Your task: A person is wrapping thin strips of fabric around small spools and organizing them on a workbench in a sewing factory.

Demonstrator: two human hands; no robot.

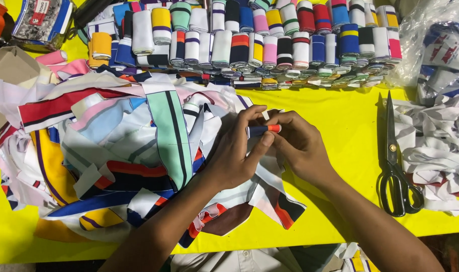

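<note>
Both my hands meet over the middle of the yellow table (340, 116). My left hand (237, 151) and my right hand (297, 143) pinch between their fingertips a small tightly rolled fabric strip (263, 130), dark blue with a white band and an orange-red end. The roll lies level between thumbs and forefingers. Under my left forearm spreads a loose heap of striped fabric strips (118, 146) in white, blue, red, yellow and mint green.
Rows of finished striped fabric rolls (269, 45) are stacked along the far edge. Black scissors (395, 161) lie shut on the table to the right. White fabric scraps (436, 146) pile at the right edge, under clear plastic bags (441, 45).
</note>
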